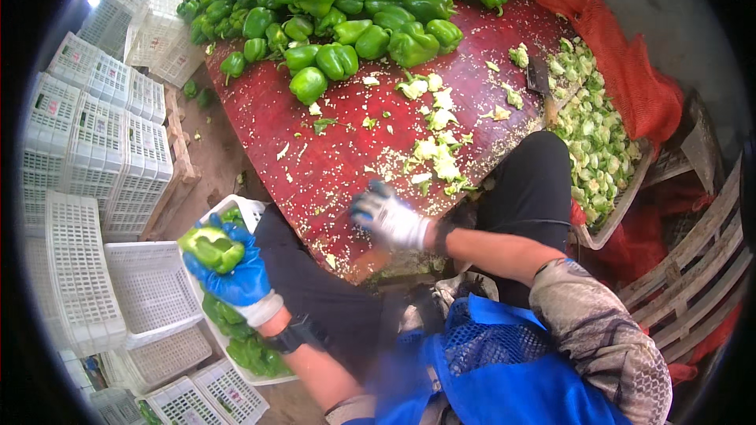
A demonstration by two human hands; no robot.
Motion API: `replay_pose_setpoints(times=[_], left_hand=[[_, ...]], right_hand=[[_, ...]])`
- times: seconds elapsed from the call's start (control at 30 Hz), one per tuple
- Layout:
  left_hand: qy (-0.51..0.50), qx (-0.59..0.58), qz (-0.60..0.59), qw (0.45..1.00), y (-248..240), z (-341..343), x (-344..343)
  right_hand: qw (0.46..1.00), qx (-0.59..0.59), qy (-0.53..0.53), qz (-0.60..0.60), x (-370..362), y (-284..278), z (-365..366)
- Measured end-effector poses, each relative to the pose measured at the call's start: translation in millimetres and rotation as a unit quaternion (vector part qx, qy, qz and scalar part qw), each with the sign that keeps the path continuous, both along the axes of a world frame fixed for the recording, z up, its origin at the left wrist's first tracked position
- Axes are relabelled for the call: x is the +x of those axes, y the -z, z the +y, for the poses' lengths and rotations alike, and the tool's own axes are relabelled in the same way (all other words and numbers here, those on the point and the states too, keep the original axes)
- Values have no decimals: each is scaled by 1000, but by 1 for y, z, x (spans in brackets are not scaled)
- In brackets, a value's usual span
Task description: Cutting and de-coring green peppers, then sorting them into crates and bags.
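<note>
My left hand (239, 277), in a blue glove, is closed around a green bell pepper (217, 253) whose cut-open side shows the pale inside. It holds the pepper above a white crate (206, 323) with green peppers (250, 352) in it, beside my left leg. My right hand (391, 219), in a white glove with blue fingertips, is over the near edge of a red tabletop (331, 169). Motion smears its fingers, so I cannot make out whether they hold anything. Pale pepper cores (441, 159) and scattered seeds lie on the tabletop just beyond that hand.
Whole green peppers (331, 12) are heaped at the table's far side. A dark blade (538, 76) lies at the right edge, beside a crate of pepper cores (594, 138). Red mesh sacking (630, 71) and wooden slats (693, 267) are on the right; white crates (102, 149) are stacked left.
</note>
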State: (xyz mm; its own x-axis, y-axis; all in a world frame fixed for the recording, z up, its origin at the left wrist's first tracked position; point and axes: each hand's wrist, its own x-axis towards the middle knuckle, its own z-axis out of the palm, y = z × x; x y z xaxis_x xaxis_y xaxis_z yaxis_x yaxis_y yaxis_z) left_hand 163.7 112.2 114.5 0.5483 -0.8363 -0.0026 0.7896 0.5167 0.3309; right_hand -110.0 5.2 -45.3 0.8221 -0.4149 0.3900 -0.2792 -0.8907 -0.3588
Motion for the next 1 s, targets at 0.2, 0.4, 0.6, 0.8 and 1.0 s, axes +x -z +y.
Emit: replay_pose_setpoints(times=[0.2, 0.4, 0.6, 0.8, 1.0], left_hand=[[-97, 62, -56, 992, -7, 80, 53], [-167, 59, -26, 984, 25, 128, 83], [-147, 82, -49, 985, 38, 120, 77], [-175, 95, -55, 978, 55, 153, 105], [-67, 29, -50, 996, 81, 178, 113]], right_hand=[[935, -1, 311, 171, -100, 4, -149], [990, -48, 117, 63, 28, -32, -84], [994, -105, -29, 13, 191, -11, -74], [985, -125, 114, -17, 134, 4, -166], [929, -120, 327, 126, -73, 1, -228]])
